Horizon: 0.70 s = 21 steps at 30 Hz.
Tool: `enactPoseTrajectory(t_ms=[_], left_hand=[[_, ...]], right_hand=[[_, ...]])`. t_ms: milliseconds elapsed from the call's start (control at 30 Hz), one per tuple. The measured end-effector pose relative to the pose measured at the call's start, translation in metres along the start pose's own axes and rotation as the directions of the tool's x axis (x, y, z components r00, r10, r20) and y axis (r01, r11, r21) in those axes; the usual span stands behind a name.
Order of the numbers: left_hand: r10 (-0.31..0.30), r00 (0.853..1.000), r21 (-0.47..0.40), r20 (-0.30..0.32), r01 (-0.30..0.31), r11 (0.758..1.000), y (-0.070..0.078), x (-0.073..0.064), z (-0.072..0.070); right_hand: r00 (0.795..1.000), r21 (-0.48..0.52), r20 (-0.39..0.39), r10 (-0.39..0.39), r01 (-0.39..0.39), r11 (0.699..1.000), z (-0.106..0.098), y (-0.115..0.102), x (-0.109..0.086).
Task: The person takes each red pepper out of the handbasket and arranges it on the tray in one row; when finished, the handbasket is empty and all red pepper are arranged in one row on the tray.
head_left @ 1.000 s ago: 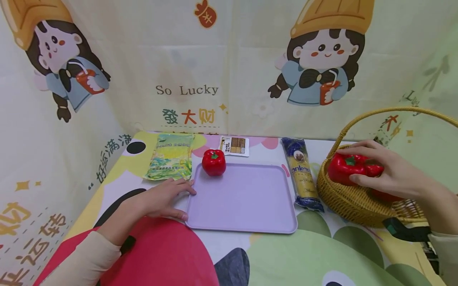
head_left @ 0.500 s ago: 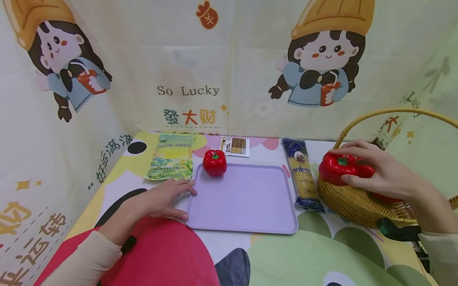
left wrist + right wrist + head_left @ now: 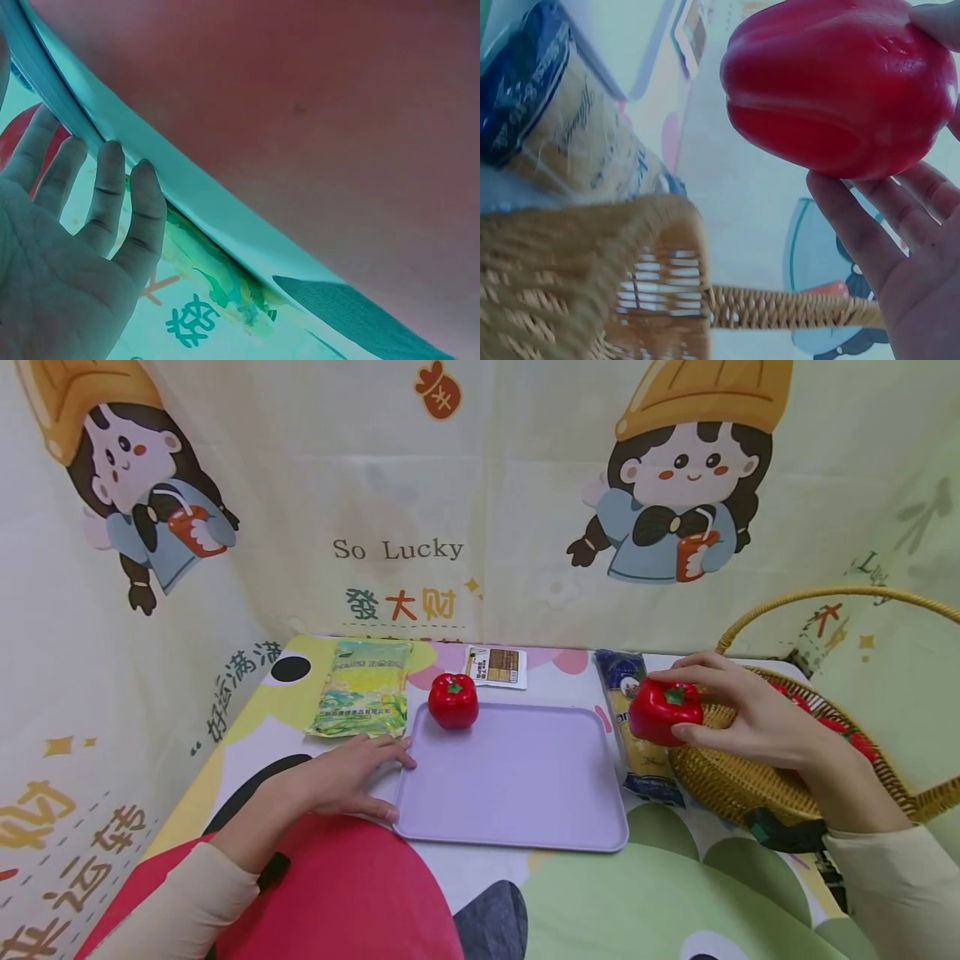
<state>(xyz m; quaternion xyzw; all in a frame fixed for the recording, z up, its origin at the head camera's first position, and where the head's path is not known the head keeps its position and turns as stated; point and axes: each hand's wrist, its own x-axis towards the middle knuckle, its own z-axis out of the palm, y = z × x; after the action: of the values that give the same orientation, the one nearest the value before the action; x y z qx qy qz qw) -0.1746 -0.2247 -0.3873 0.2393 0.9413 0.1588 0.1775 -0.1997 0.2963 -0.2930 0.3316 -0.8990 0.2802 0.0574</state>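
My right hand (image 3: 738, 710) grips a red bell pepper (image 3: 666, 712) between thumb and fingers, held up over the pasta packet and the near-left rim of the wicker basket (image 3: 742, 777). In the right wrist view the glossy pepper (image 3: 832, 90) fills the top right, fingers along its underside. A second red bell pepper (image 3: 453, 702) stands at the back left corner of the lilac tray (image 3: 517, 777). My left hand (image 3: 348, 777) rests at the tray's left edge, fingers spread and relaxed; the left wrist view shows its fingertips (image 3: 112, 154) along that edge.
A blue and yellow pasta packet (image 3: 637, 760) lies between tray and basket. Behind the tray is a small white packet (image 3: 497, 667); a green-yellow bag (image 3: 363, 689) lies back left. Red produce (image 3: 858, 743) sits in the basket, whose tall handle (image 3: 847, 592) arches over it.
My right hand has carried the pepper leftward from over the basket toward the pasta packet, exposing more red produce in the basket. My left hand keeps its place at the tray.
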Motion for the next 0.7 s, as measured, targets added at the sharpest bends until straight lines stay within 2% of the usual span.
enactPoseTrajectory(t_ms=[367,700], left_hand=[[-0.009,1.000,0.014,0.001,0.009,1.000,0.001,0.000,0.001],[0.038,0.999,-0.021,-0.023,-0.038,0.999,0.000,0.001,0.002]], right_hand=[[0.999,0.062,0.034,-0.037,0.035,0.997,0.019,0.000,0.017],[0.998,0.136,0.038,-0.050,0.045,0.990,0.040,0.002,0.031]])
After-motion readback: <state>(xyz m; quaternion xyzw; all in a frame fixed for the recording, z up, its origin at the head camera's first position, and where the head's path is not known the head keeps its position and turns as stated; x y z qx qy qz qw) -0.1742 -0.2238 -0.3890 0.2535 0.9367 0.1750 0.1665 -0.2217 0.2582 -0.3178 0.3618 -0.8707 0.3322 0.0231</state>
